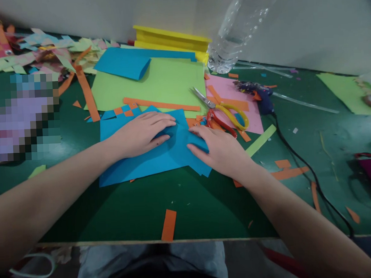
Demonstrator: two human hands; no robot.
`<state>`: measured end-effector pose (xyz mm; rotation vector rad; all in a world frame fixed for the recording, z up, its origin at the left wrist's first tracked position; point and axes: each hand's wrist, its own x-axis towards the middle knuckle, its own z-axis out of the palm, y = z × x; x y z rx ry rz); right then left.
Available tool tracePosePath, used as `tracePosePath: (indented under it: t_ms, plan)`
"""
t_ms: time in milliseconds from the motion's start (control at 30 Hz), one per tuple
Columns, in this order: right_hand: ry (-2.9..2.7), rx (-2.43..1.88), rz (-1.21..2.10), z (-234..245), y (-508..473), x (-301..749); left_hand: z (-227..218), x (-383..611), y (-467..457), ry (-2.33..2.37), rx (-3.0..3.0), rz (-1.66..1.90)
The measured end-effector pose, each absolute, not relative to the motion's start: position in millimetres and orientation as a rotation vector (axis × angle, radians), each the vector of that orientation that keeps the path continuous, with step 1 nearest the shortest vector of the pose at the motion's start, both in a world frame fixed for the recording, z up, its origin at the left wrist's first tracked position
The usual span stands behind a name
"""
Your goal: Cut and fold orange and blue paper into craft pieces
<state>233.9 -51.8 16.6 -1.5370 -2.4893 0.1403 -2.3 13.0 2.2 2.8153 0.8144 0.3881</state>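
A blue paper sheet (149, 161) lies on the green table (176, 201) in front of me. My left hand (140, 132) rests flat on its upper middle, fingers together and stretched to the right. My right hand (218, 148) presses on the sheet's right part, fingers pointing left toward the left hand's fingertips; its fingers look laid flat on a raised fold. A small blue and orange woven piece (123, 112) peeks out behind the sheet.
Scissors (224, 112) with red and yellow handles lie on pink paper (249, 115). A glue gun (259, 95) with a black cord (300, 158), a plastic bottle (237, 30), green paper (158, 85), yellow folded paper (171, 39) and several orange strips (168, 225) lie around.
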Motion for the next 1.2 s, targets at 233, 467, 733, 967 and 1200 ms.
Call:
tracePosePath:
  t_ms: [233,467,733,967,1200]
  plan:
    - [-2.437,-1.545,0.248,20.1,-51.8,233.8,2.2,-1.7,12.9,0.811,2.822,0.41]
    - [-2.309,-1.516,0.434,20.3,-50.0,236.1,3.7,-2.5,10.7,0.826,2.826,0.433]
    - [-2.163,-1.515,0.394,24.3,-50.8,236.2,5.2,-1.8,8.3,0.94,2.88,0.726]
    - [-1.861,-1.449,0.502,24.0,-48.7,239.2,15.5,-4.9,3.3,1.066,2.818,1.078]
    - [-1.626,-1.39,0.881,24.1,-44.7,239.9,8.1,-5.7,7.0,0.981,2.94,1.118]
